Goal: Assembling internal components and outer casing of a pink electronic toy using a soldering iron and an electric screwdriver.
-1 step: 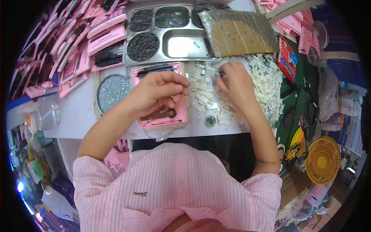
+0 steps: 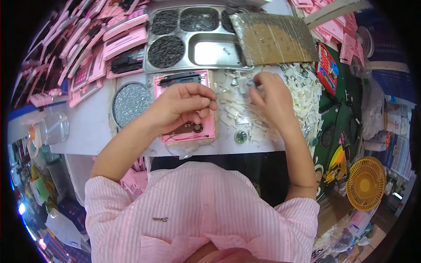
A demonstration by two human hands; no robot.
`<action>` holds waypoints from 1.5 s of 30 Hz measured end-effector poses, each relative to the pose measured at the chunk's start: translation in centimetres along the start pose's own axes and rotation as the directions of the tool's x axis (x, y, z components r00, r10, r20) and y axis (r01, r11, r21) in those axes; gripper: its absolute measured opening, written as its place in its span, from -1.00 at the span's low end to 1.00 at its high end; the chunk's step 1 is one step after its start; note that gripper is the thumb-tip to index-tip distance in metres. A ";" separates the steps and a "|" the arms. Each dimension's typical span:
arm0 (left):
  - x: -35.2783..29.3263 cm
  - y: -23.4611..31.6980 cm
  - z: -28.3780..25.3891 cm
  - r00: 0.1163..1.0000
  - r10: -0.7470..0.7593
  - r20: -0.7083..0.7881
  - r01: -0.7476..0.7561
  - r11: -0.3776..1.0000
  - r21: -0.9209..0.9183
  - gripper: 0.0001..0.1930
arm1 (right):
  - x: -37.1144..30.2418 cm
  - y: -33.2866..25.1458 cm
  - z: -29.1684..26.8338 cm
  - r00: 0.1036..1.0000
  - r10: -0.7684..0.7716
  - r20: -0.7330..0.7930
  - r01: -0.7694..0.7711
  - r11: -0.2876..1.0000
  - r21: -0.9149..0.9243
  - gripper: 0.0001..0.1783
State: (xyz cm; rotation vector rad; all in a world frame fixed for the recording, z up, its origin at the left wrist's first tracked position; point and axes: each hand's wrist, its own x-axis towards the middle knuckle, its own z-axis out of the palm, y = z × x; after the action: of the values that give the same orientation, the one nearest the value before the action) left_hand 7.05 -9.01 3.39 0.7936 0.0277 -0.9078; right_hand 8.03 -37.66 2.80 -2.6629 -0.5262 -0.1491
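My left hand (image 2: pixel 190 105) hovers over a pink plastic casing (image 2: pixel 210 131), thumb and fingers curled together; whatever they hold, if anything, is hidden. In that casing sit a black bar-shaped part (image 2: pixel 180 79) and a small dark round part (image 2: pixel 197 127) with thin wires. My right hand (image 2: pixel 272 94) is over a heap of white plastic pieces (image 2: pixel 302 87). Its thumb and bent fingers close around something small and greyish, too unclear to name. Beside the casing lie looser white pieces (image 2: pixel 234 109).
Behind stands a steel compartment tray (image 2: pixel 189 69) with small black parts, partly covered by bubble-wrapped cardboard (image 2: pixel 274 41). At left are a round dish (image 2: pixel 115 116) of tiny silvery parts and stacked pink casings (image 2: pixel 125 46). A small green round object (image 2: pixel 240 136) lies near the front edge.
The whole view has shifted slightly, with the table things a little to the right. My right thumb and fingers show more clearly at the white pieces; my left hand keeps its pose.
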 end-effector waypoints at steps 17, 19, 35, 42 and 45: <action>-2.7 -4.5 3.7 0.909 0.416 -0.034 -0.306 0.719 0.625 -0.88 | -6.8 -6.9 0.5 0.948 0.155 0.277 -0.312 0.301 0.901 -0.68; -2.5 -4.6 3.8 0.934 0.347 -0.084 -0.238 0.782 0.576 -0.88 | -6.9 -7.4 0.1 0.934 0.166 0.316 -0.348 0.232 0.908 -0.68; -0.3 -7.3 4.9 0.668 0.543 0.509 -0.507 -0.168 0.845 -0.77 | -9.4 -6.0 -0.1 0.823 0.286 0.490 -0.495 -0.062 0.867 -0.73; -3.1 -6.5 3.3 0.853 0.516 0.080 -0.357 0.464 0.811 -0.87 | -13.2 -3.6 -0.4 0.889 0.392 0.237 -0.432 0.545 0.719 -0.66; -3.9 -7.5 3.0 0.874 0.486 0.021 -0.294 0.492 0.819 -0.86 | -12.4 -4.8 -0.9 0.882 0.356 0.309 -0.469 0.727 0.502 -0.63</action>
State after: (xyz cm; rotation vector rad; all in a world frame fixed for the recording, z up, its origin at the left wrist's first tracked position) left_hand -1.66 -10.88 2.29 1.6888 -0.4061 -0.3303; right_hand -5.24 -38.19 3.16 -2.1337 0.0070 0.3552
